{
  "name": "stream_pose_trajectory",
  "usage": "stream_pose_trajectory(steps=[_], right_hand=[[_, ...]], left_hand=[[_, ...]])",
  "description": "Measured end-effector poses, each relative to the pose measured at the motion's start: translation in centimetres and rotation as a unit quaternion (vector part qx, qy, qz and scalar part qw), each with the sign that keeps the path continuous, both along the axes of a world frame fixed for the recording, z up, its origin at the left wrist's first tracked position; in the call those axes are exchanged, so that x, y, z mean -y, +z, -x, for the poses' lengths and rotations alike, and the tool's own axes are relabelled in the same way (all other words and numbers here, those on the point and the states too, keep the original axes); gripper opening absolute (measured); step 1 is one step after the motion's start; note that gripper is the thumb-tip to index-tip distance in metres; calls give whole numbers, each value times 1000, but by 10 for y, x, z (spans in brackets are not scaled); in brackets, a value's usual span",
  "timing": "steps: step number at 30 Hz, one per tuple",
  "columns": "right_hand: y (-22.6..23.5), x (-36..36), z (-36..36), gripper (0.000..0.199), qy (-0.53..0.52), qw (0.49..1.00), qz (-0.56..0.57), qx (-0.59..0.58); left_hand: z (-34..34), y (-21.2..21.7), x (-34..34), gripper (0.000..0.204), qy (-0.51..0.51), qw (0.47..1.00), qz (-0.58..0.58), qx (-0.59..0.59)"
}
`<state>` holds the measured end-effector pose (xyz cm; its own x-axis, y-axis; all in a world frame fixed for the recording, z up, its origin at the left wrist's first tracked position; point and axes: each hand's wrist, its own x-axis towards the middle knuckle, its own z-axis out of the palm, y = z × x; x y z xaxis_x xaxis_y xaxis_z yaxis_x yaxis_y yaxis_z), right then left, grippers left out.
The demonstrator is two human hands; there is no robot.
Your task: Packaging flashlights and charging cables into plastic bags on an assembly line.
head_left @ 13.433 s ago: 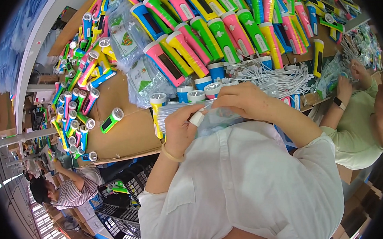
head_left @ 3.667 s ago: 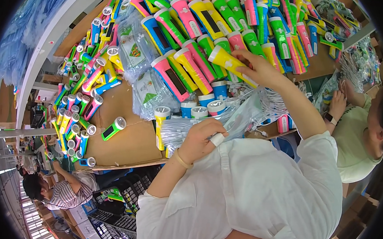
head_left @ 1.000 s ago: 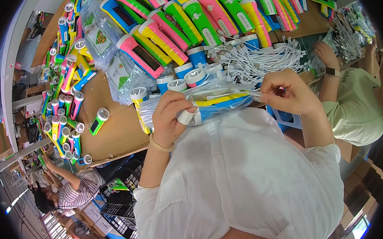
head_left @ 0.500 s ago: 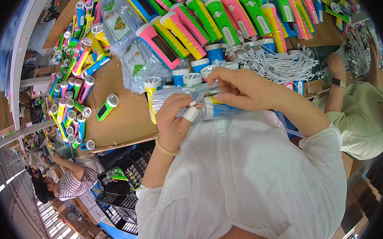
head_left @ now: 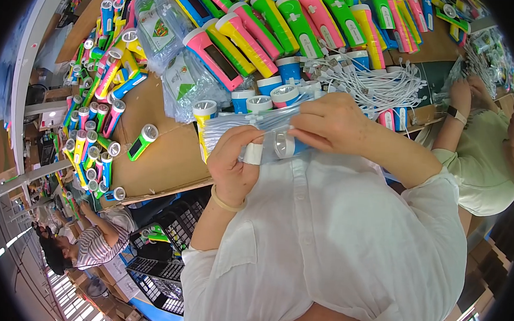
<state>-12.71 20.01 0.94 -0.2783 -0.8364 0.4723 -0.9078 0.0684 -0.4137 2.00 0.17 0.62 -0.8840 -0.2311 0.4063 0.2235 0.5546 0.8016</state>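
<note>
Just above the middle of the frame, the person's left hand (head_left: pixel 233 162) is closed around the end of a clear plastic bag (head_left: pixel 244 123), its taped thumb pressed against the round head of a blue flashlight (head_left: pixel 284 146) inside. The right hand (head_left: pixel 333 125) curls over the top of the same bag from the right, fingers folded down on the plastic. A yellow flashlight (head_left: pixel 202 117) stands just left of the bag on the brown cardboard table (head_left: pixel 163 155). Rows of pink, green and yellow flashlights (head_left: pixel 265 28) fill the upper frame, and a tangle of white cables (head_left: pixel 379 85) lies at upper right. A co-worker in a pale green shirt (head_left: pixel 480 162) handles things at the right edge.
</note>
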Motion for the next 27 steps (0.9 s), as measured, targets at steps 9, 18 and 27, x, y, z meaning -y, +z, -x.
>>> stream_pose_trajectory(steps=[9, 18, 27], right_hand=[[-11, -67, 26, 26, -22, 998, 16, -60], [-1, -46, 19, 26, 3, 989, 83, -123], [40, -97, 35, 11, -73, 950, 145, 268]], left_hand=[[7, 6, 12, 18, -61, 946, -250, 197], [45, 27, -18, 31, -185, 912, -108, 350], [56, -11, 5, 29, -93, 973, 45, 207]])
